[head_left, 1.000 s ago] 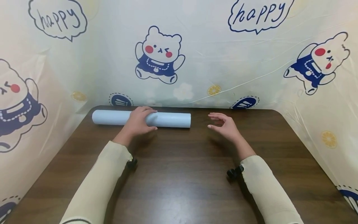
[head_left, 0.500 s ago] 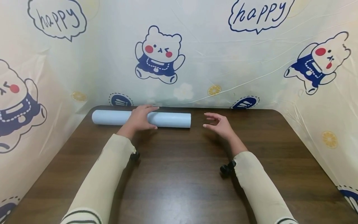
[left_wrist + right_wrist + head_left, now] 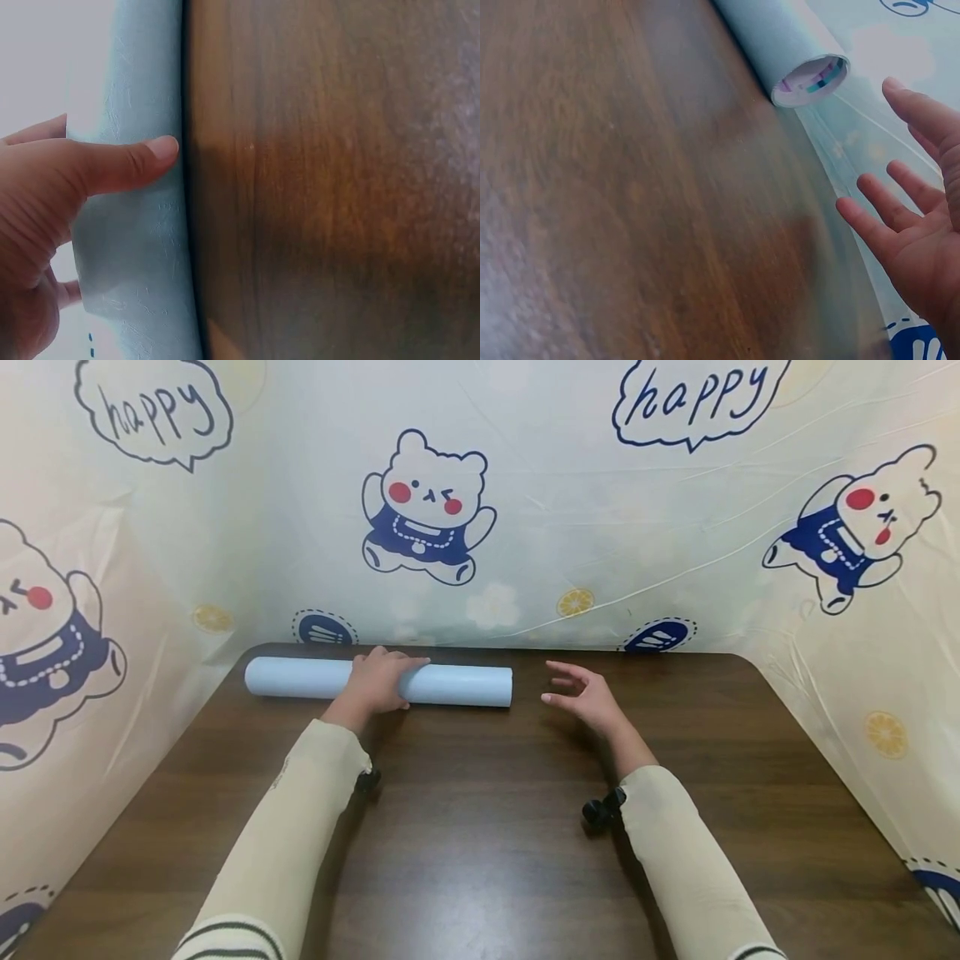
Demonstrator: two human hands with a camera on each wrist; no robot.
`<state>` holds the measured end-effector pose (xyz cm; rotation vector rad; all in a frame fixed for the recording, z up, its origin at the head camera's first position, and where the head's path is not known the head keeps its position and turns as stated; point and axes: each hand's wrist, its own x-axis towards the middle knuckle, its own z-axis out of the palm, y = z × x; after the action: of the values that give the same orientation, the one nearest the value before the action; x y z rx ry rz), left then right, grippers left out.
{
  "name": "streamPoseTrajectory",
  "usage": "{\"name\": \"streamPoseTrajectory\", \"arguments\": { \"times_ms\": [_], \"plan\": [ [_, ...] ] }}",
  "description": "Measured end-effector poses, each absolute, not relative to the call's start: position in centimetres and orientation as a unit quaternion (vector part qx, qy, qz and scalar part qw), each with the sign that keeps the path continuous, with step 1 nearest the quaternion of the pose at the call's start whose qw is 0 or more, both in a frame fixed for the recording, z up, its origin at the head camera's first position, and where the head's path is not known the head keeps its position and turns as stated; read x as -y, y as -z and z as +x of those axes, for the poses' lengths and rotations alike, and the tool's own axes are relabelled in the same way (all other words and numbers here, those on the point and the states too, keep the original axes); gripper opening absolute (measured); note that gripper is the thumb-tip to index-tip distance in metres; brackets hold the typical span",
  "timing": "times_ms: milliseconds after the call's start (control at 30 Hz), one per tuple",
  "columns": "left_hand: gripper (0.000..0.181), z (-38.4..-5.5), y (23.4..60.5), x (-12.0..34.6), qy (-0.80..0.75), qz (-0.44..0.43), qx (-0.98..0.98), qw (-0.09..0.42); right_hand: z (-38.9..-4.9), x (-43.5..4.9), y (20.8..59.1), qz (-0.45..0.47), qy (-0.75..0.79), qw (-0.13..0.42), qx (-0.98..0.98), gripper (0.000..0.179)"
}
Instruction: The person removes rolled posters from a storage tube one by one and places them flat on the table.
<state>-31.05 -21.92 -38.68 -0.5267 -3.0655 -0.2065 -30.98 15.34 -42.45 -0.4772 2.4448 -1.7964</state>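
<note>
1. Moved since 1 s ago: blue roll [image 3: 465, 685], nudged a touch nearer the person; L hand [image 3: 375, 683], thumb drawn in closer against it; R hand [image 3: 591, 700], shifted L, nearer the roll's R end.
2. Pale backdrop [image 3: 600, 527] behind + both sides, printed w/ bears, "happy" bubbles, orange slices.
3. Brown wood-grain surface [image 3: 480, 810], far corners rounded.
4. Cream sleeves [image 3: 281, 827], dark stripes nr bottom of head view.
5. Roll: lying crosswise on surface, nr far edge, mostly L of ctr.
6. L hand: gripping roll approx mid-length, thumb [image 3: 142, 157] on near side, fingers [image 3: 412, 663] over top/far side.
7. R hand: just beside roll's R end, apart from it; fingers loosely spread, thumb apart, gripping nothing.
8. Black wrist devices [image 3: 596, 814], one per cuff.
9. Hollow end [image 3: 810, 81] of roll, per R wrist view: pink + teal marks inside.
</note>
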Motion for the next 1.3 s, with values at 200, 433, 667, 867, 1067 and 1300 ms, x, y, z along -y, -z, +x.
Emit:
{"name": "streamPoseTrajectory", "arguments": {
  "times_ms": [200, 433, 667, 867, 1067, 1300],
  "plan": [
    [0.084, -30.4, 38.9, 21.6, 0.067, -0.167, 0.984, 0.017, -30.4, -15.6, 42.2, -0.146, 0.598, 0.059, -0.786, 0.059],
    [0.085, -29.6, 38.8, 21.8, 0.073, -0.18, 0.981, 0.028, -28.4, -15.6, 40.0, -0.162, 0.597, 0.082, -0.781, 0.058],
    [0.087, -28.5, 37.9, 21.7, 0.088, -0.191, 0.976, 0.053, -27.5, -15.5, 39.6, -0.171, 0.604, 0.087, -0.774, 0.056],
    [0.087, -27.7, 37.3, 21.3, 0.092, -0.206, 0.972, 0.07, -27.1, -15.2, 39.4, -0.184, 0.611, 0.082, -0.766, 0.053],
    [0.086, -26.7, 36.6, 20.5, 0.109, -0.221, 0.966, 0.083, -27.5, -14.8, 40.2, -0.185, 0.634, 0.063, -0.748, 0.048],
    [0.085, -25.1, 35.9, 19.7, 0.113, -0.219, 0.965, 0.088, -27.1, -14.7, 40.7, -0.189, 0.625, 0.05, -0.755, 0.046]
  ]
}}
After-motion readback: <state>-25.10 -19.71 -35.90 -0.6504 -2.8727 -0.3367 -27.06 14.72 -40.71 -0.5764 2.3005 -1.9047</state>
